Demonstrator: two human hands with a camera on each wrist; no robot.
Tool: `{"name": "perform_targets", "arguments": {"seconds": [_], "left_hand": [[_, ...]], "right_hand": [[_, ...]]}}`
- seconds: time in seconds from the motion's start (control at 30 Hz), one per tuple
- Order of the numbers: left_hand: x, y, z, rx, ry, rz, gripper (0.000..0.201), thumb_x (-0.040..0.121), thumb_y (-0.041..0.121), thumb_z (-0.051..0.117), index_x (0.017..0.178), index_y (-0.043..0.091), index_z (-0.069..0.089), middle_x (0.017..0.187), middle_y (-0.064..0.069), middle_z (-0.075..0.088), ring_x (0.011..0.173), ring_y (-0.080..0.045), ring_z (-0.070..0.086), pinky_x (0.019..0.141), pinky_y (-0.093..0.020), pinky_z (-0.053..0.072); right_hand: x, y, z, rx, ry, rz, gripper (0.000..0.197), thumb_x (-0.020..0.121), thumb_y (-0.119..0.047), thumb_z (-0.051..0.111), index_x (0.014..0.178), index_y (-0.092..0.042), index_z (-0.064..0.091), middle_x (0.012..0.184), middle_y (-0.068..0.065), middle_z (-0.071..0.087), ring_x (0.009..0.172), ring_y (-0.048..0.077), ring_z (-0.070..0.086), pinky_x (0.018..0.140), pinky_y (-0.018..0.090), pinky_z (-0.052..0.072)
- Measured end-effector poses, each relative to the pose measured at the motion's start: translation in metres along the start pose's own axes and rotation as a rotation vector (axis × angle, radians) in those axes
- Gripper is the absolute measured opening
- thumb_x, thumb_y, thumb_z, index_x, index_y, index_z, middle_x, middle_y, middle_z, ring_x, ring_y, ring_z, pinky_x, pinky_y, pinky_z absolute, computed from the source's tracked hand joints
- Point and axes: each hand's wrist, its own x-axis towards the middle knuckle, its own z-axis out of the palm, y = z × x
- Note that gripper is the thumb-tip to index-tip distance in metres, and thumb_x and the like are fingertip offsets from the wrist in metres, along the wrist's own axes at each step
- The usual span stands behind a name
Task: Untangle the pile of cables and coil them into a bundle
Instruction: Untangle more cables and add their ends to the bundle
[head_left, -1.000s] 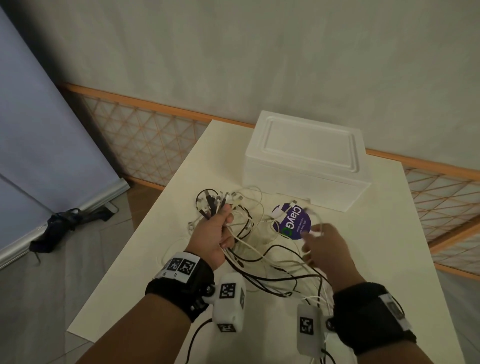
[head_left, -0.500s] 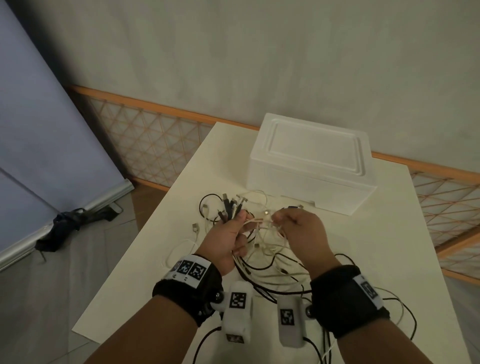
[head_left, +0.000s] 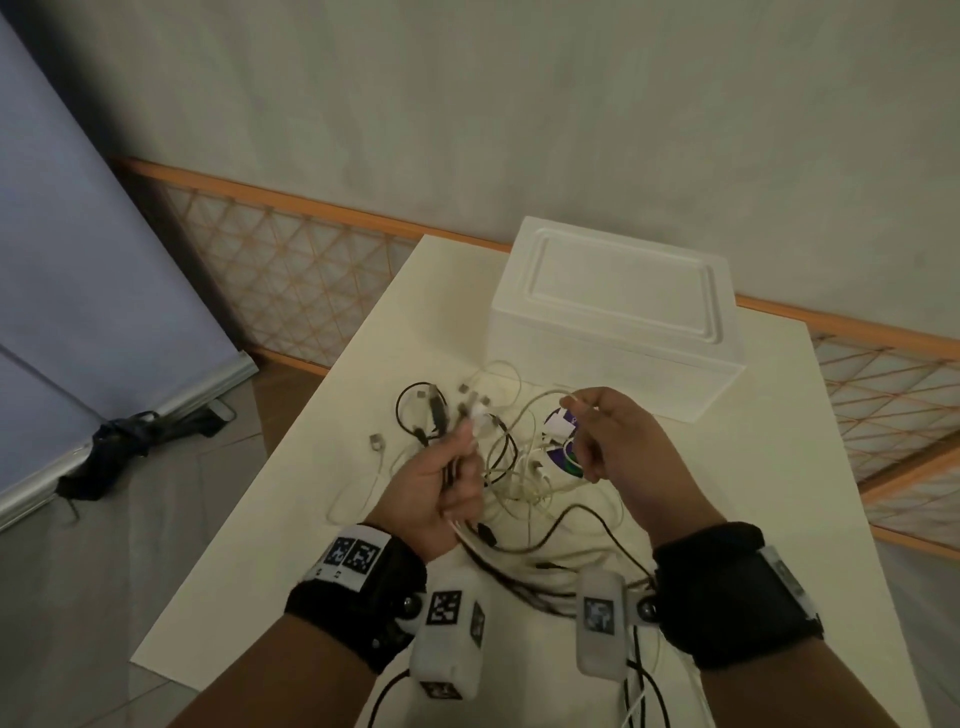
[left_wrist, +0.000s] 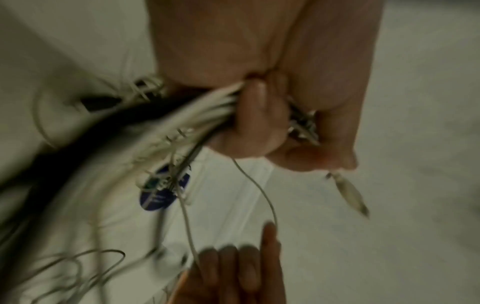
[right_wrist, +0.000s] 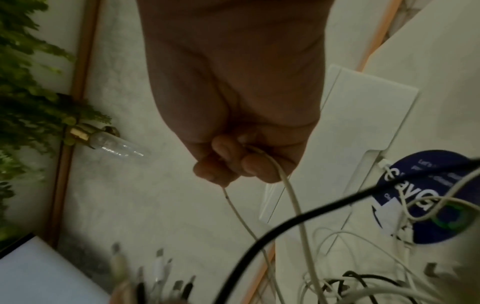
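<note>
The hands are parting again: left hand (head_left: 441, 483) gripping the gathered cables (head_left: 511, 467), right hand (head_left: 618, 441) pinching one white cable (right_wrist: 291, 197) and drawing it free.

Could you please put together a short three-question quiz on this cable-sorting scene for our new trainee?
1. True or false: the left hand grips a bunch of black and white cables.
2. What does the right hand pinch? A) one thin white cable B) a black cable C) the round blue label
3. Fill in: the white foam box stands on the table with its lid ____.

Key
1. True: the cables pass through its fist, plug ends sticking out above.
2. A: it runs down from the fingertips to the tangle on the table.
3. On: the box is closed.
</note>
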Motion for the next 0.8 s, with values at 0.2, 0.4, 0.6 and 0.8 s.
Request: {"name": "perform_targets", "arguments": {"seconds": [0.2, 0.4, 0.6, 0.8], "left_hand": [[0.026, -0.005, 0.011, 0.516, 0.2, 0.322, 0.04, 0.072, -0.005, 0.076, 0.105, 0.014, 0.063, 0.086, 0.002, 0.068, 0.042, -0.006, 0.038, 0.037, -0.018, 0.03], [0.037, -0.009, -0.012, 0.92, 0.403, 0.391, 0.015, 0.078, 0.016, 0.077, 0.086, 0.024, 0.068, 0.078, 0.012, 0.067, 0.074, -0.01, 0.061, 0.058, -0.016, 0.042], [0.034, 0.007, -0.007, 0.807, 0.475, 0.364, 0.013, 0.08, 0.019, 0.076, 0.091, 0.017, 0.071, 0.059, 0.008, 0.059, 0.052, -0.01, 0.047, 0.052, -0.023, 0.036], [0.019, 0.022, 0.028, 0.571, 0.257, 0.383, 0.012, 0.078, 0.012, 0.077, 0.089, 0.014, 0.071, 0.074, -0.01, 0.058, 0.038, -0.006, 0.031, 0.036, -0.016, 0.024]], "right_hand": [[-0.012, -0.023, 0.01, -0.041, -0.137, -0.156, 0.013, 0.096, -0.017, 0.052, 0.094, -0.016, 0.065, 0.044, -0.005, 0.038, 0.044, 0.011, 0.029, 0.047, 0.023, 0.025], [-0.026, -0.068, -0.018, 0.244, 0.123, -0.464, 0.024, 0.097, -0.008, 0.045, 0.089, -0.021, 0.063, 0.05, -0.002, 0.035, 0.049, 0.014, 0.027, 0.048, 0.028, 0.02], [-0.012, -0.051, -0.041, -0.421, 0.365, -0.314, 0.013, 0.093, -0.015, 0.05, 0.098, -0.025, 0.056, 0.073, -0.003, 0.062, 0.064, 0.01, 0.052, 0.063, 0.026, 0.037], [-0.019, -0.02, -0.005, -1.003, 0.449, -0.508, 0.045, 0.071, -0.014, 0.071, 0.114, -0.023, 0.06, 0.121, 0.005, 0.049, 0.108, 0.03, 0.048, 0.088, 0.041, 0.037]]}}
